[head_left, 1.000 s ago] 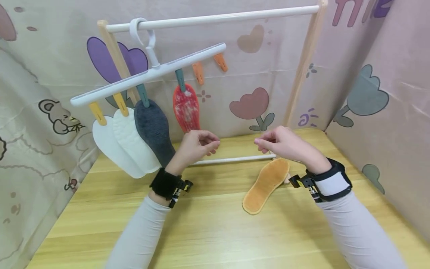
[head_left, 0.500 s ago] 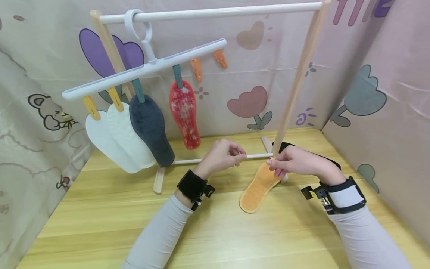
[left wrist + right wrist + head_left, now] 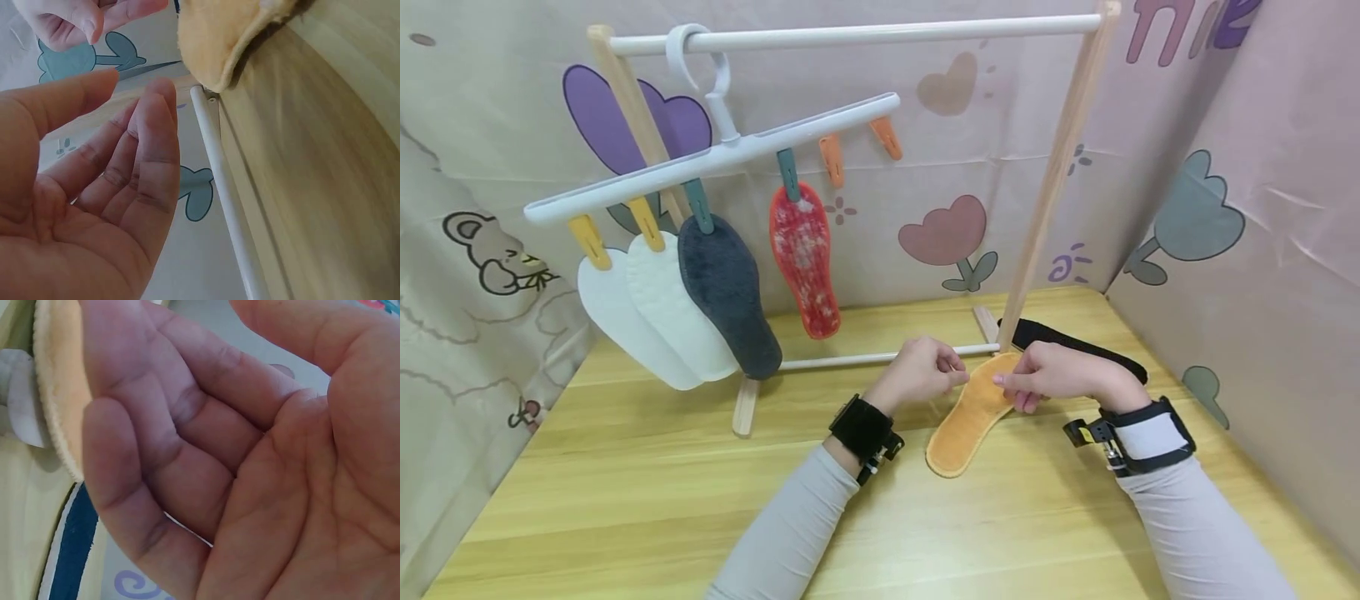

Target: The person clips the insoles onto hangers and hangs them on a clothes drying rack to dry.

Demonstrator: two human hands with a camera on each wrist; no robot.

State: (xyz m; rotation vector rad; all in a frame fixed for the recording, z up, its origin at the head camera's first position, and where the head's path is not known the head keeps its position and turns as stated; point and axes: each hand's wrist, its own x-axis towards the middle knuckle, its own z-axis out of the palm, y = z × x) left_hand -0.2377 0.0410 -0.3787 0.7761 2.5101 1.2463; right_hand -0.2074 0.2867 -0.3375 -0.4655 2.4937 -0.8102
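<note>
An orange insole (image 3: 962, 429) lies on the wooden table at the foot of the rack's right post. Just left of its upper part is my left hand (image 3: 925, 371), thumb and fingers apart with nothing between them in the left wrist view. My right hand (image 3: 1048, 372) is over the insole's upper right edge, fingers loosely bent. In the right wrist view, the thumb stands apart and the insole (image 3: 62, 394) shows behind the fingers. Red (image 3: 805, 258) and dark grey (image 3: 726, 287) insoles hang from teal clips; two white insoles (image 3: 625, 325) hang from yellow clips.
A white hanger (image 3: 752, 150) hangs tilted from the rack's top bar (image 3: 865, 35). Two orange clips (image 3: 831, 161) on its right end hold nothing. The rack's low white bar (image 3: 850, 360) runs behind the left hand. A black flat strip (image 3: 1120, 360) lies behind the right hand.
My left hand has moved right and down from in front of the red insole to the orange insole's side. My right hand has come down over the orange insole. The red insole now shows whole.
</note>
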